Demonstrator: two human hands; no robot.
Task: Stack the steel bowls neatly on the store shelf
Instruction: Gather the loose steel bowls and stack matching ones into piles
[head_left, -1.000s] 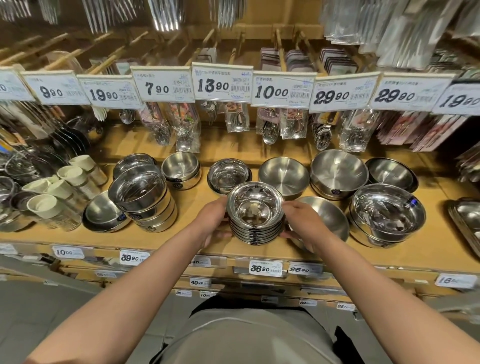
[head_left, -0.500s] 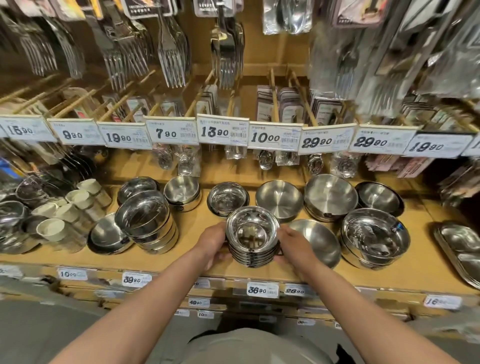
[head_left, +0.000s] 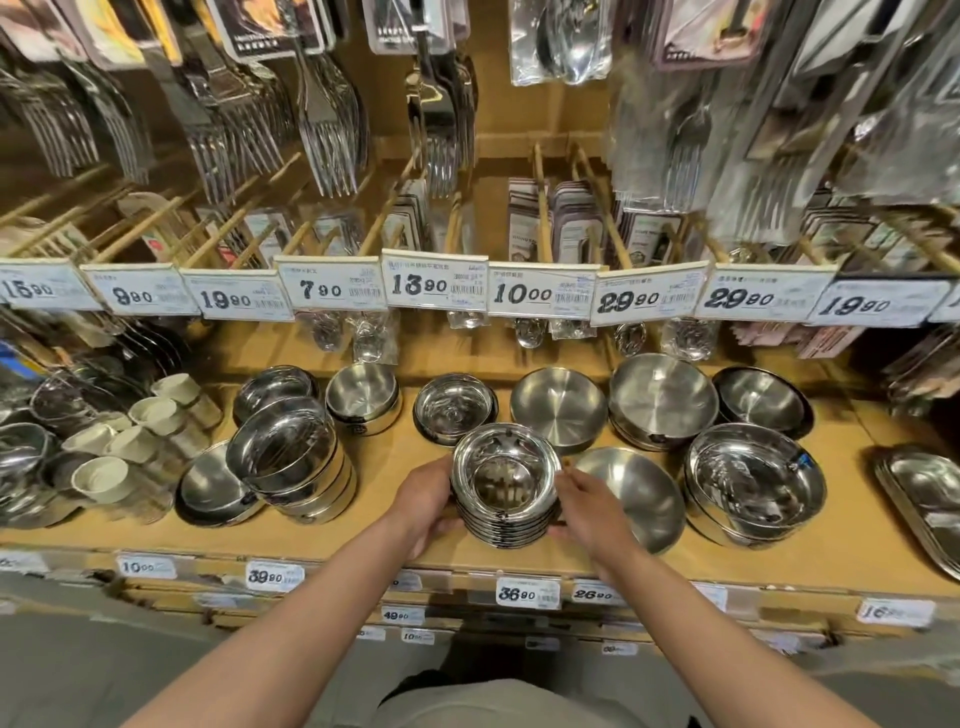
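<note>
A stack of several small shiny steel bowls (head_left: 505, 483) stands near the front edge of the wooden shelf (head_left: 363, 545), in the middle. My left hand (head_left: 423, 499) cups the stack's left side with curled fingers. On the other side, my right hand (head_left: 587, 501) grips the stack, fingers bent around its rim and lower bowls. The stack looks upright and even. My hands hide the sides of the lowest bowls.
Around the stack are a taller bowl stack (head_left: 291, 462), a matte bowl (head_left: 636, 496) touching my right wrist, a large shiny stack (head_left: 756, 480), and more bowls in the back row (head_left: 558, 408). White cups (head_left: 101, 475) stand left. A steel tray (head_left: 924, 499) lies right. Price tags (head_left: 435, 286) and forks hang above.
The camera has tilted up, so more hanging cutlery shows and the shelf sits lower in view. Both hands stay on the sides of the small bowl stack, which has not shifted on the shelf.
</note>
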